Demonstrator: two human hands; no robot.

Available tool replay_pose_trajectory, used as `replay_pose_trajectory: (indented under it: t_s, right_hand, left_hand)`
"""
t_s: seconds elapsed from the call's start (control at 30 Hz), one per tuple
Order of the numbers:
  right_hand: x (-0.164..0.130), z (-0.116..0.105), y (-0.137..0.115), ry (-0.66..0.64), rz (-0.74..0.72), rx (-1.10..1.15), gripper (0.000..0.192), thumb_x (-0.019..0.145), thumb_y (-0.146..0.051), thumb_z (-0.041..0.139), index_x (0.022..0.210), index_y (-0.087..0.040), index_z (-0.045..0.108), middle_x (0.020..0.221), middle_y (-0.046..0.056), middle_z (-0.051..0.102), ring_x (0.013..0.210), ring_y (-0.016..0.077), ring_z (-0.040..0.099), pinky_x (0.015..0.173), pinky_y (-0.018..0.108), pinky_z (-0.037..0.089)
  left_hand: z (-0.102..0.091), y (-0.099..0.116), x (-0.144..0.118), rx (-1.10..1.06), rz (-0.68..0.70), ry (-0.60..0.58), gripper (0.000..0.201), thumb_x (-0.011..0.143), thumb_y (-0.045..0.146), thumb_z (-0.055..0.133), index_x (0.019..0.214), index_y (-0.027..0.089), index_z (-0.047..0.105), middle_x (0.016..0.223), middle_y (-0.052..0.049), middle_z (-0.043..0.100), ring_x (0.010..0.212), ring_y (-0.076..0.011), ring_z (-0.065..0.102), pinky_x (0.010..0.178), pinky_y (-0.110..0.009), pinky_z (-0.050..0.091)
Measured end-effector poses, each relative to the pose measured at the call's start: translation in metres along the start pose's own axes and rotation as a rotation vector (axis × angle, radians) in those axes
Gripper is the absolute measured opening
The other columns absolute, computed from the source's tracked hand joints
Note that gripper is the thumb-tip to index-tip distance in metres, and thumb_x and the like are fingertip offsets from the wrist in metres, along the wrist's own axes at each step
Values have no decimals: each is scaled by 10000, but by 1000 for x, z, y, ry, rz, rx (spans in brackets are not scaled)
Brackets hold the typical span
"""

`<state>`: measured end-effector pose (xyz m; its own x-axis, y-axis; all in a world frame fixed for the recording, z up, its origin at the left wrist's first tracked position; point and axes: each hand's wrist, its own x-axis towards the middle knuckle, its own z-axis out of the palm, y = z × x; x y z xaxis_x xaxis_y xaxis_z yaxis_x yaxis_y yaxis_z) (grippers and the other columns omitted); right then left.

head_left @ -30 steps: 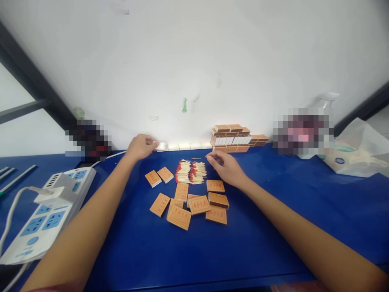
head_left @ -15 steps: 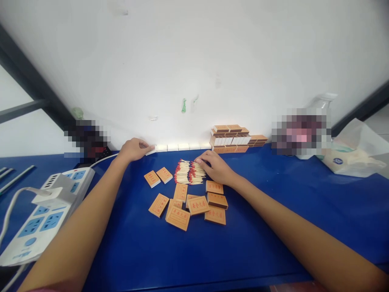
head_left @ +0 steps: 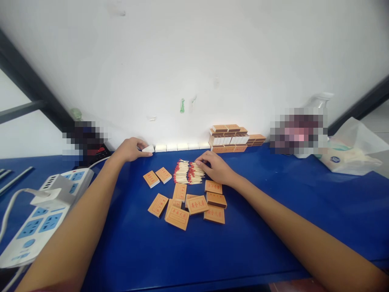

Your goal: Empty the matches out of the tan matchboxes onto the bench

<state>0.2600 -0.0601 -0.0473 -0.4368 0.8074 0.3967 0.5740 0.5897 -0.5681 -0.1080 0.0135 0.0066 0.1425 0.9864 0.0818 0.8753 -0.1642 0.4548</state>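
I see left hand (head_left: 130, 149) pinching small white cardboard tray (head_left: 148, 149) at far wall; right hand (head_left: 212, 168) fingers curled onto thin red-tipped matchstick pile (head_left: 185, 172), blue bench (head_left: 273, 211).

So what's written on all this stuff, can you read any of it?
Matchbox covers: red printed characters, too blurred to read.
Tissue pack: a round blue logo, too small to read.
Power strip: small marks at its near end, unreadable.
Nothing else carries readable text.
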Motion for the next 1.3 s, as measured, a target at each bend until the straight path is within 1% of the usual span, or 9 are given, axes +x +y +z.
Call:
replay_pose_trajectory:
  t_s: [0.17, 0.43, 0.57, 0.7, 0.83, 0.93, 1.17, 1.23, 1.3]
  right_hand:
    - [0, 0, 0, 1, 0, -13, 216, 1023, -315, 536, 957, -205, 709, 949, 74, 659, 936, 223, 578, 880, 386, 456]
    - [-1, 0, 0, 0, 3, -21, 199, 1004, -322, 559, 983, -218, 727, 967, 76, 672, 942, 233, 582, 878, 399, 472]
    - [-1, 0, 0, 3, -4, -21, 200, 1001, -325, 563, 981, -217, 730, 956, 76, 671, 929, 229, 582, 877, 397, 472]
    - [-1, 0, -1, -2, 3, -11, 190, 998, -317, 567, 977, -215, 725, 961, 74, 671, 929, 224, 586, 876, 389, 471]
    - [-1, -1, 0, 4, 2, -9, 173, 992, -297, 575, 965, -208, 720, 955, 71, 670, 921, 217, 589, 869, 384, 472]
    - [-1, -1, 1, 5, -4, -10, 169, 994, -296, 575, 967, -210, 718, 957, 70, 673, 920, 215, 590, 863, 381, 473]
    - [-1, 1, 3, 14, -4, -7, 185, 998, -311, 560, 972, -210, 713, 959, 71, 678, 911, 211, 601, 842, 369, 484]
    - [-1, -2, 3, 30, 9, 10, 202, 1001, -329, 551, 997, -208, 713, 978, 78, 683, 879, 205, 613, 802, 361, 496]
    - [-2, -9, -2, 55, 29, 15, 217, 999, -345, 552, 1019, -204, 715, 988, 84, 691, 840, 200, 622, 768, 360, 501]
  left_hand:
    - [-6, -7, 1, 39, -24, 18, 470, 565, 522, 850, 929, 235, 776, 933, -38, 775, 854, -241, 695, 757, -326, 507]
    - [3, -2, 2, 32, -29, 54, 396, 626, 354, 844, 992, 212, 792, 1019, -74, 779, 833, -231, 716, 784, -326, 548]
    - [2, 1, 1, 51, -7, 53, 439, 654, 371, 829, 1053, 191, 795, 877, -74, 775, 789, -244, 721, 779, -336, 547]
    - [-1, 4, 2, 144, 34, 43, 352, 664, 383, 809, 981, 229, 815, 793, -55, 756, 785, -261, 718, 788, -349, 541]
    - [-3, 8, 2, 227, 55, 47, 238, 663, 367, 802, 870, 251, 819, 787, -59, 756, 788, -272, 713, 813, -359, 534]
    - [-4, 10, 2, 190, 69, 51, 240, 643, 355, 813, 857, 248, 823, 796, -63, 761, 773, -275, 713, 795, -358, 530]
    - [2, 14, 0, 167, 79, 18, 287, 671, 336, 789, 944, 252, 814, 852, -61, 748, 821, -259, 691, 830, -356, 527]
    - [-1, 18, -2, 197, 75, 21, 303, 683, 337, 789, 975, 256, 808, 892, -60, 751, 857, -261, 692, 848, -352, 527]
    - [-8, 30, -6, 238, 80, 19, 316, 689, 340, 798, 991, 248, 806, 950, -66, 758, 909, -274, 694, 872, -355, 522]
